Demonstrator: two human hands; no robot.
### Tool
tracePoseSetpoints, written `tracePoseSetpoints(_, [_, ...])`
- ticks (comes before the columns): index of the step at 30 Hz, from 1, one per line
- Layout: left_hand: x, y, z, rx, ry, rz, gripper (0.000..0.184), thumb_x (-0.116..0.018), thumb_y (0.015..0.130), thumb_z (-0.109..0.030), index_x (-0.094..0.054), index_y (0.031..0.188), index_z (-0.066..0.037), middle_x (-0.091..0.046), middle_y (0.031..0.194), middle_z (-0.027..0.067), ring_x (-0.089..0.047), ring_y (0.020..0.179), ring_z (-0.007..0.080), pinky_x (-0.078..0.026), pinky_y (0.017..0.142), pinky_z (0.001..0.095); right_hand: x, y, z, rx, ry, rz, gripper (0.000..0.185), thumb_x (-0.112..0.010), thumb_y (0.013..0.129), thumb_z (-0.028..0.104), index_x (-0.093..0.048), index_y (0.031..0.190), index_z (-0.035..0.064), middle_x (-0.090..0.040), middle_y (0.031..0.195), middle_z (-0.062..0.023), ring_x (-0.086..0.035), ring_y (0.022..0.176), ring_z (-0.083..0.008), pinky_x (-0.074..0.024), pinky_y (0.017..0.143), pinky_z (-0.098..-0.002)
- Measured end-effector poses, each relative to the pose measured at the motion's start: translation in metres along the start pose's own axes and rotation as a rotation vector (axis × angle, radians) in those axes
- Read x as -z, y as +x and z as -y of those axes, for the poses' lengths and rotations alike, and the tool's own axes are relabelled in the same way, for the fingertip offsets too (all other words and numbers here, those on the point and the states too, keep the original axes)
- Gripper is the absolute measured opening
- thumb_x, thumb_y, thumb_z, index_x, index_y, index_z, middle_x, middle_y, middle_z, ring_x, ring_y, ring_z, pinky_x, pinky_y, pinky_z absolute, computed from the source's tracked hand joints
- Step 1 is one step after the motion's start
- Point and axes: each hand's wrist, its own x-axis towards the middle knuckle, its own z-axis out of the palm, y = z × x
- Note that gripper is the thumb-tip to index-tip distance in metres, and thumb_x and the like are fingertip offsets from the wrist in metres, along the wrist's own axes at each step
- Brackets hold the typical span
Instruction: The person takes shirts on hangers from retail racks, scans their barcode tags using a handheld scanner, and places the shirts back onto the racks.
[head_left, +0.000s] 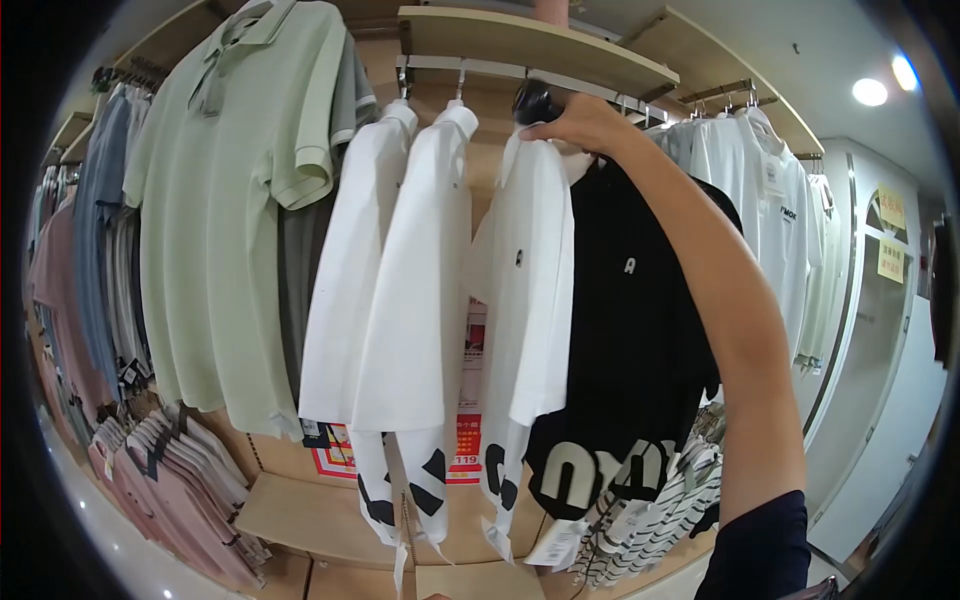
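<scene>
My right hand (pixel 582 122) reaches up from the right to the rail, fingers closed at the collar of a white T-shirt (pixel 530 285) with a small black "A". A glossy black rounded object (pixel 537 101) shows at its fingertips; I cannot make out what it is. Beside that shirt hangs a black T-shirt (pixel 630 330) with a white "A", partly behind my forearm. Two more white shirts (pixel 415 270) hang to the left, with white shorts with black print below them. At the bottom edge a sliver of skin, perhaps my left hand (pixel 436 597), shows; its fingers are hidden.
A pale green polo shirt (pixel 225 230) hangs close on the left. Above the rail runs a wooden shelf (pixel 530 45). Pink and white clothes (pixel 160 480) hang lower left, striped ones (pixel 650 510) lower right. A white door (pixel 860 370) stands at the far right.
</scene>
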Motion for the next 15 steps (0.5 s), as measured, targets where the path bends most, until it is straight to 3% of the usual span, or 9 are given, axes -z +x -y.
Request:
tracePoseSetpoints(2, [0.003,-0.006,0.002,0.014,-0.019,-0.023,0.011,-0.066,0.092,-0.014,-0.066,0.096,-0.004,-0.066,0.079,0.0115,-0.062,0.071,0.0212,-0.05,0.068,0.0336,0.005,-0.009,0.034,-0.17,0.067,0.227,0.068,-0.078,0.065,0.058,-0.073,0.089,-0.0057,-0.068,0.074,-0.0188,-0.057,0.048,-0.0253,-0.0525,0.055,-0.0361])
tracePoseSetpoints(3, [0.006,-0.01,0.001,0.019,-0.037,-0.023,0.011,-0.066,0.092,-0.014,-0.066,0.095,-0.004,-0.066,0.079,0.0113,-0.062,0.07,0.0208,-0.05,0.068,0.0334,0.003,-0.001,0.031,-0.205,0.091,0.282,0.056,-0.077,0.067,0.046,-0.073,0.09,-0.0051,-0.071,0.079,-0.0195,-0.064,0.059,-0.0282,-0.0544,0.062,-0.0383])
tracePoseSetpoints(6, [0.011,-0.027,0.003,0.039,-0.08,-0.012,0.01,-0.066,0.092,-0.013,-0.065,0.095,-0.003,-0.066,0.078,0.0106,-0.061,0.07,0.0196,-0.051,0.067,0.0325,-0.004,0.009,0.022,-0.048,-0.343,0.281,0.044,-0.072,0.068,0.031,-0.072,0.094,-0.0051,-0.072,0.086,-0.022,-0.07,0.074,-0.0319,-0.0554,0.069,-0.0412])
tracePoseSetpoints(9, [0.012,-0.039,0.022,0.057,-0.094,0.027,0.01,-0.066,0.092,-0.013,-0.065,0.094,-0.003,-0.066,0.078,0.0098,-0.061,0.07,0.0182,-0.051,0.067,0.0318,-0.007,0.01,0.004,-0.047,-0.426,0.105,0.046,-0.07,0.062,0.019,-0.069,0.099,-0.0078,-0.069,0.083,-0.0255,-0.069,0.08,-0.0384,-0.0538,0.074,-0.0436])
tracePoseSetpoints(15, [0.019,-0.043,0.019,0.06,-0.134,0.117,0.013,-0.064,0.093,-0.013,-0.065,0.096,0.0,-0.067,0.08,0.0118,-0.063,0.074,0.0196,-0.052,0.071,0.0337,0.026,-0.042,-0.023,0.006,-0.303,-0.071,0.047,-0.068,0.065,0.021,-0.068,0.107,0.0002,-0.07,0.092,-0.0257,-0.068,0.09,-0.041,-0.0549,0.082,-0.0455])
